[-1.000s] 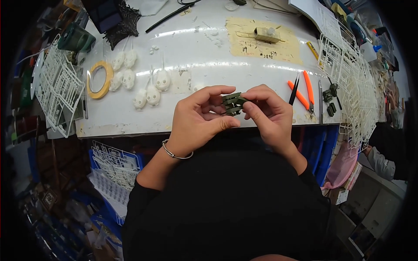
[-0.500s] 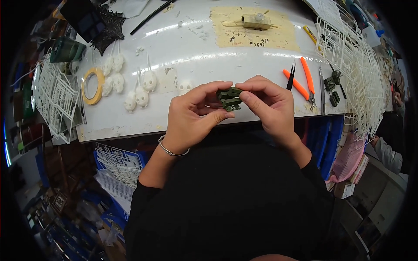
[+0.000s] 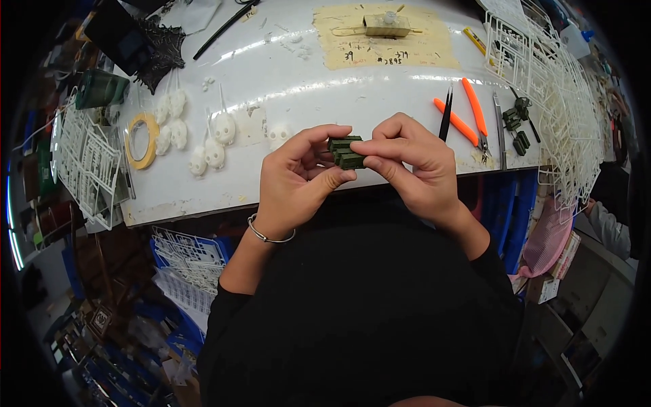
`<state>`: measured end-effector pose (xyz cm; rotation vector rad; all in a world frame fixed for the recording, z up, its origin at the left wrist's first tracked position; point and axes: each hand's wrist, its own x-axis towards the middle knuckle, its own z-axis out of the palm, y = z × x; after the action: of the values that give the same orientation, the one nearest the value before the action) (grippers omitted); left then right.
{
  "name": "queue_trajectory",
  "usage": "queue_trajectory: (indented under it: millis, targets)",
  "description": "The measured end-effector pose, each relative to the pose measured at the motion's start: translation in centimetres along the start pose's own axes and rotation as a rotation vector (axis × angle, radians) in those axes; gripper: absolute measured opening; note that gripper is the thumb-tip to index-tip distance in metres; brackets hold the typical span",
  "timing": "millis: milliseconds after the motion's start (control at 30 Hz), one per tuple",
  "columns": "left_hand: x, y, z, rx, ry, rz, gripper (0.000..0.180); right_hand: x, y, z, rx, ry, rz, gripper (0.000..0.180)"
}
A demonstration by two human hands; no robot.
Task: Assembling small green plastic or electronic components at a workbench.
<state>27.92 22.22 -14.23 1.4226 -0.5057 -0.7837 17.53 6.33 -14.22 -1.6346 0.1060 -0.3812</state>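
— While you look down, where is the green model part?

— You hold it between both hands, just above the near edge of the white surface. Your left hand has its grip pinched on the part's left side, thumb below and fingertips over the top. Your right hand pinches the right end, its fingers curled down over it.

— What lies close to your right hand?

— Orange-handled cutters rest on the surface just to its right, with black tweezers beside them, nearer the hand. Further right sit a few small dark green pieces, and beyond them white plastic parts frames hang over the edge.

— And on your left?

— Several white rounded mouldings lie scattered on the surface, with a roll of yellow tape beside them. More white frames stand at the left edge. You wear a thin metal bracelet on your left wrist.

— Anything at the far side?

— A tan sheet with a small beige block on it lies well apart from your hands.
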Motion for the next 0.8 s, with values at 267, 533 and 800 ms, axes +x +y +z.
queue_trajectory:
  millis: [267,533,800]
  targets:
    - [0.3,-2.3,1.1,0.306,0.056,0.377,0.039,-1.0,0.1,-0.8,0.095,-0.034,0.133,0.022]
    - [0.0,-4.6,3.3,-0.052,0.007,0.312,0.034,-2.5,1.5,-2.0,0.140,-0.009,0.079,0.020]
    - [0.9,-6.3,4.8,-0.084,0.004,0.364,0.034,-3.1,2.6,-2.7,0.154,0.080,0.049,0.018]
